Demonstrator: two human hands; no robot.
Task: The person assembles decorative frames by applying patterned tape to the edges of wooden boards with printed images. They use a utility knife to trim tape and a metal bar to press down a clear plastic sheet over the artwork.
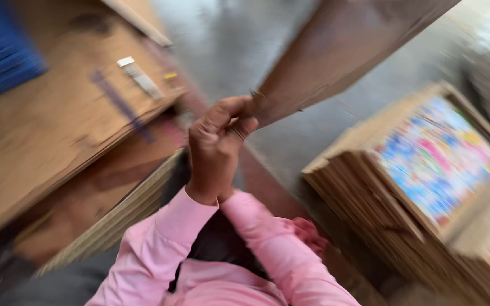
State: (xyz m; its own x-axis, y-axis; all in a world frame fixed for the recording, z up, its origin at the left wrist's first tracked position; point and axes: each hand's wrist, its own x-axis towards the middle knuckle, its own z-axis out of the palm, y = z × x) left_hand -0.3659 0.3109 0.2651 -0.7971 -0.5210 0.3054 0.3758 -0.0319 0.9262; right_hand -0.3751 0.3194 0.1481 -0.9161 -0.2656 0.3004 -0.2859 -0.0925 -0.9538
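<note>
Head view: both hands (218, 148) tight round brown cardboard sheet (336, 51) corner.

Motion-blurred. Stack of flattened brown cardboard cartons (370, 198) on the floor at right, top one with a multicolour printed panel (438, 156), pink, blue, yellow. Brown cardboard sheet (341, 51) lifted at upper centre. More flat brown cardboard (46, 124) at left, a small white label strip (140, 76) lying near its far edge.
</note>
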